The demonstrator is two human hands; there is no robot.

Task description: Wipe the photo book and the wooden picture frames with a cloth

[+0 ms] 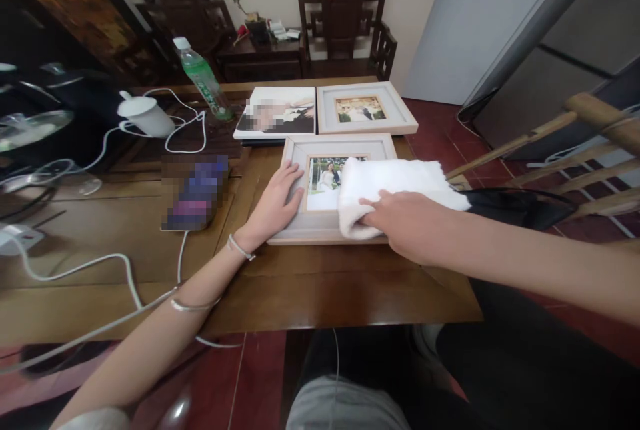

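A pale picture frame (295, 225) with a wedding photo (325, 180) lies flat near the table's edge. My left hand (276, 198) rests on its left border, fingers stretched out. Over the frame's right part, my right hand (395, 220) grips a folded white towel (400, 180), with the fingers partly tucked under the cloth. The towel covers the frame's right side and some of the photo. Behind lie a second pale frame (400, 113) with a photo and, to its left, a photo panel (280, 130) with a white edge.
On the wooden table (300, 283) to the left are a phone (197, 193) with a white cable, a white lidded cup (147, 115), a green-labelled bottle (203, 77) and a clear glass (80, 177). A wooden chair (565, 150) stands at the right.
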